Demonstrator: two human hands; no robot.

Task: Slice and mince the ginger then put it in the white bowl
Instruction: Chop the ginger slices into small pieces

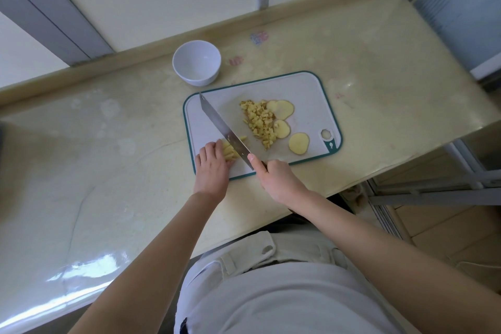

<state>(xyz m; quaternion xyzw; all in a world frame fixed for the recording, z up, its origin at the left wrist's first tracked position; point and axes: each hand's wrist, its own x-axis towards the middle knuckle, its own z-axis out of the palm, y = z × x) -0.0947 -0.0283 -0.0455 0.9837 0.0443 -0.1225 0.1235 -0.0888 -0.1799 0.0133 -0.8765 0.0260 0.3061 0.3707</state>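
Note:
A white cutting board (pixel 306 89) with a teal rim lies on the counter. A heap of minced ginger (pixel 259 120) sits at its middle, with three round ginger slices (pixel 283 108) to the right of it. My right hand (pixel 276 179) grips the handle of a long knife (pixel 219 123), forefinger along the blade's spine. The blade rests across a bunch of ginger strips (pixel 230 151) near the board's front left. My left hand (pixel 211 165) presses those strips down with curled fingers. The white bowl (pixel 196 62) stands empty beyond the board's far left corner.
The beige counter (pixel 108 144) stretches left and ends in a front edge close to my body. A raised ledge and window frames run along the back. On the right the counter ends at a metal frame (pixel 433 187) above a tiled floor.

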